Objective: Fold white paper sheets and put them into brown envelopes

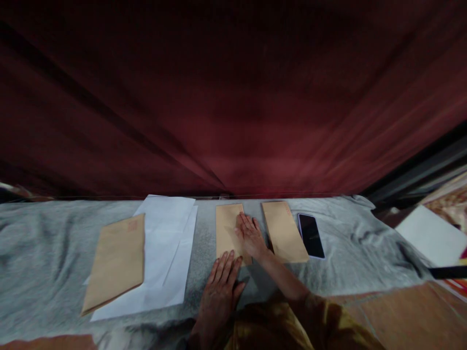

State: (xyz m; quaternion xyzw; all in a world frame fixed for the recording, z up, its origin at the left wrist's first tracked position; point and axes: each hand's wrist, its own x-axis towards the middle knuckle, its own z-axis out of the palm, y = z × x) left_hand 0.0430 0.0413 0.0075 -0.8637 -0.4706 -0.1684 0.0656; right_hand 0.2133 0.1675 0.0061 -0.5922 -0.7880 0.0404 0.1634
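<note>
Left hand lay flat at the near edge of an envelope, right hand flat upon it, apparently bracing it, phone to their right.

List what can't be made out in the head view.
All in the head view:
- Middle brown envelope: partly covered by the right hand and left hand.
- White sheets: partly hidden under the left brown envelope.
- Red print on that left envelope: too small and blurred to read.
- Colourful item, lower right: cut off by the right edge.
</note>
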